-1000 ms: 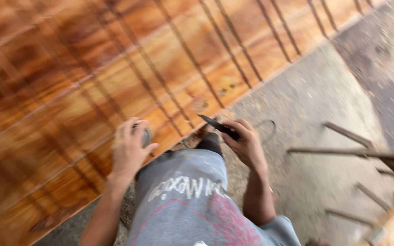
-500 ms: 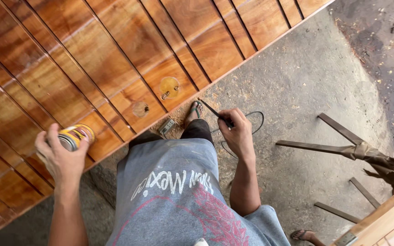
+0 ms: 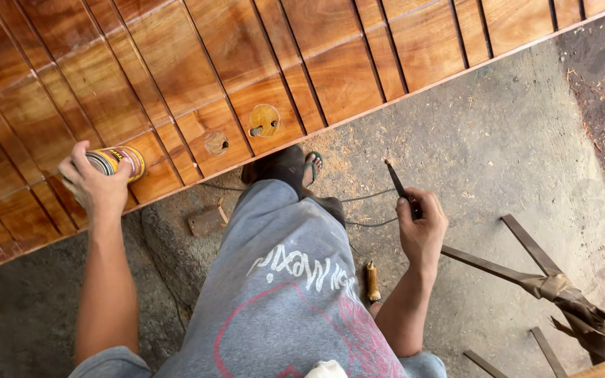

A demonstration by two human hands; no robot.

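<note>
My left hand (image 3: 94,183) grips a small round tin can (image 3: 116,161) with a yellow label, held over the near edge of a large varnished wooden panel (image 3: 176,70). My right hand (image 3: 421,227) holds a thin dark putty knife (image 3: 395,180), its blade pointing up and away over the concrete floor. Two round filled patches show on the panel near its edge, one yellowish (image 3: 264,120) and one duller (image 3: 216,143). My grey shirt with printed lettering fills the lower middle, and my sandalled foot (image 3: 301,168) rests on the floor beside the panel.
A small wood block (image 3: 206,221) lies by the panel's edge. A thin black cable (image 3: 369,198) runs across the dusty concrete. A wooden-handled tool (image 3: 372,281) lies near my right arm. Crossed metal bars (image 3: 533,276) of a stand occupy the lower right.
The view has swung so the panel edge lies farther up. My left hand has carried the can to the left. My right hand with the knife has drawn away from the panel.
</note>
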